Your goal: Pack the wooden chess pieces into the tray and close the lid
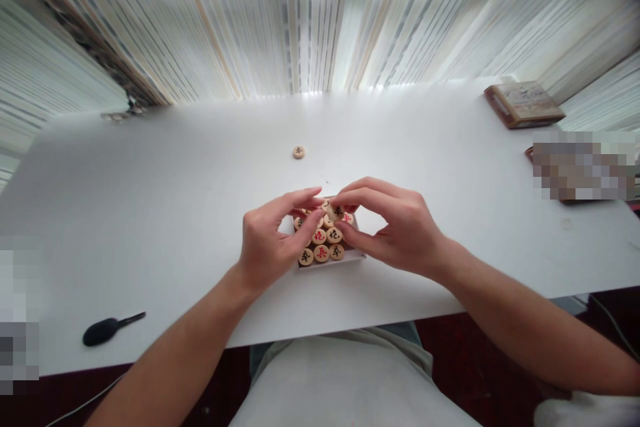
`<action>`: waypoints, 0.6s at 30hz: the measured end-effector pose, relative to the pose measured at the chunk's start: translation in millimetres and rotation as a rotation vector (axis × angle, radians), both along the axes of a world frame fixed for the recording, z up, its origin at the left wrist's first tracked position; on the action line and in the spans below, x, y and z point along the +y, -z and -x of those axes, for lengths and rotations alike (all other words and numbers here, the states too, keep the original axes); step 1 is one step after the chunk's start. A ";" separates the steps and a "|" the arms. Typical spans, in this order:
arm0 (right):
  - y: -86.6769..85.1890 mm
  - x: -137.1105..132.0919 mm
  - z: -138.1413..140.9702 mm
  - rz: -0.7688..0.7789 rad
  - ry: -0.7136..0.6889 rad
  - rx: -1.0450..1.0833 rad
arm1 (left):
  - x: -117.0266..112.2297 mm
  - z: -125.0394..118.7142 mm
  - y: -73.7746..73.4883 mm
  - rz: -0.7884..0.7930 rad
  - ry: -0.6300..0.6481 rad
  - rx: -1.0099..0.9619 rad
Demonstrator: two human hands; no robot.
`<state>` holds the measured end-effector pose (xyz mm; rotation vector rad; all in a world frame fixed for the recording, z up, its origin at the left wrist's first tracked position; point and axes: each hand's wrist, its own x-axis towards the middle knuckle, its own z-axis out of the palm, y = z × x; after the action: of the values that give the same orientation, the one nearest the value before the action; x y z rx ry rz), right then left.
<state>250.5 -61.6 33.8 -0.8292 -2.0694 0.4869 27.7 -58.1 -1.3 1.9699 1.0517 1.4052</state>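
A small open box (355, 255) on the table holds several round wooden Chinese chess pieces, lettered in red or black. Above its right part, my right hand (400, 220) is closed, pinching a chess piece (338, 212) with a black character between thumb and fingertips. My left hand (275, 233) reaches over the box's left side, thumb and fingers apart; its fingertips are close to another piece (326, 204), and whether they touch it is unclear. Both hands hide some of the box. Farther back, a single black-lettered piece (299, 152) lies on the table.
A brown box (525, 105) lies at the back right of the white table (150, 200), near a second, partly blurred-out object (575, 173). At the front left is a black hairbrush-like object (113, 329). A striped curtain (320, 20) hangs along the far edge.
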 end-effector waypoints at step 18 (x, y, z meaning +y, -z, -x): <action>26.3 -38.4 -17.6 0.031 -0.080 -0.223 | 4.9 2.8 -7.9 -0.047 -0.109 0.029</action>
<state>268.1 -100.0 7.6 -0.8528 -2.3121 0.4892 24.9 -53.3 6.6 1.9984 1.1648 1.4758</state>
